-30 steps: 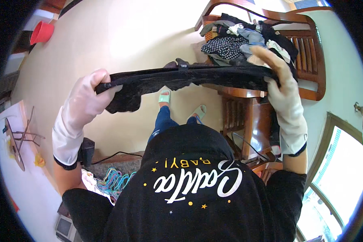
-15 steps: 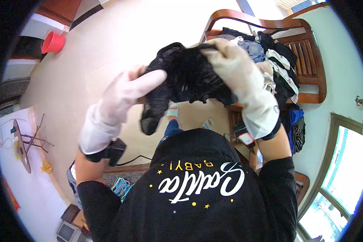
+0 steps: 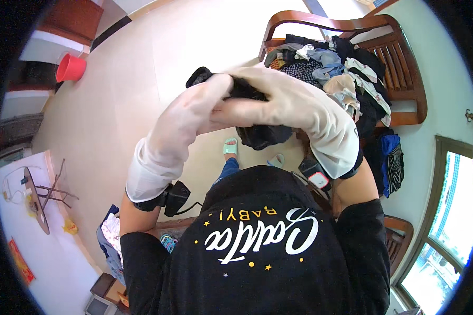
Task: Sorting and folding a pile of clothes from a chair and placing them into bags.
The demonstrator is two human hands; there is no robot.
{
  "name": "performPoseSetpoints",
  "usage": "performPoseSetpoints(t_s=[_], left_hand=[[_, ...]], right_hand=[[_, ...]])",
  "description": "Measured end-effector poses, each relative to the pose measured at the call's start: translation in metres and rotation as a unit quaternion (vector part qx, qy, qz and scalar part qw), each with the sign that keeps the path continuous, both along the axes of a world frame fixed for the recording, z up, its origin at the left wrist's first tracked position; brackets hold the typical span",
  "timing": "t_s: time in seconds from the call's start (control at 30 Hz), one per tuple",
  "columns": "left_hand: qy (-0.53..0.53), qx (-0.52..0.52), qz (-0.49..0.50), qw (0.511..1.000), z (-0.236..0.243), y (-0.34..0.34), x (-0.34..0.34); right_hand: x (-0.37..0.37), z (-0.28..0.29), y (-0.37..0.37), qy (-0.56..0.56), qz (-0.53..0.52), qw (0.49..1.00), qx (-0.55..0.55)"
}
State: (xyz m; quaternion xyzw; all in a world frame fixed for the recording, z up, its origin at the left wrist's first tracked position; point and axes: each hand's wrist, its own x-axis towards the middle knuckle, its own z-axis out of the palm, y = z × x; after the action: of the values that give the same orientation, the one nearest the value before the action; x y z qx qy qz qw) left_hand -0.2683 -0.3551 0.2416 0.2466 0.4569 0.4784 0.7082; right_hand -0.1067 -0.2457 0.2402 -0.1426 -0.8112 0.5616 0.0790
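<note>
Both gloved hands, left hand (image 3: 186,118) and right hand (image 3: 284,102), are clamped shut around a bunched-up black garment (image 3: 257,131), holding it up off the floor. Right behind it there's a wooden chair (image 3: 404,68) heaped with clothes (image 3: 341,73).

wooden chair (image 3: 404,68) heaped with mixed clothes (image 3: 336,68), just beyond the hands to their right | red bucket (image 3: 71,67) on the floor, far left of the hands | green slippers (image 3: 230,146) below the hands
</note>
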Motion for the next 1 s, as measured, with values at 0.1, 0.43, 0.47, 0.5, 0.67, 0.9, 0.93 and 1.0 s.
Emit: performPoseSetpoints(t_s=[0.1,0.43,0.47,0.5,0.67,0.9,0.93,1.0], left_hand=[[0.040,0.000,-0.019,0.999,0.009,0.001,-0.001],[0.351,0.151,0.054,0.923,0.016,-0.019,-0.011],[0.407,0.214,0.117,0.880,0.015,-0.021,-0.016],[0.469,0.250,0.110,0.840,0.022,-0.023,-0.021],[0.606,0.375,0.028,0.701,0.008,-0.003,-0.016],[0.376,0.130,-0.006,0.918,-0.001,0.013,0.000],[0.395,0.130,-0.018,0.909,0.000,0.015,0.001],[0.423,0.130,-0.016,0.897,0.000,0.017,0.005]], right_hand=[[-0.001,0.005,-0.003,-0.022,0.014,0.999,-0.025],[0.009,0.000,0.009,-0.046,-0.096,0.994,-0.022],[0.010,0.002,0.010,-0.060,-0.112,0.991,-0.036],[0.012,0.002,0.011,-0.074,-0.128,0.988,-0.051],[0.007,-0.003,0.006,-0.014,-0.083,0.994,-0.065],[0.008,0.005,0.002,0.052,-0.136,0.989,0.020],[0.010,0.001,0.003,0.103,-0.165,0.978,0.069],[0.018,-0.004,0.006,0.104,-0.186,0.974,0.077]])
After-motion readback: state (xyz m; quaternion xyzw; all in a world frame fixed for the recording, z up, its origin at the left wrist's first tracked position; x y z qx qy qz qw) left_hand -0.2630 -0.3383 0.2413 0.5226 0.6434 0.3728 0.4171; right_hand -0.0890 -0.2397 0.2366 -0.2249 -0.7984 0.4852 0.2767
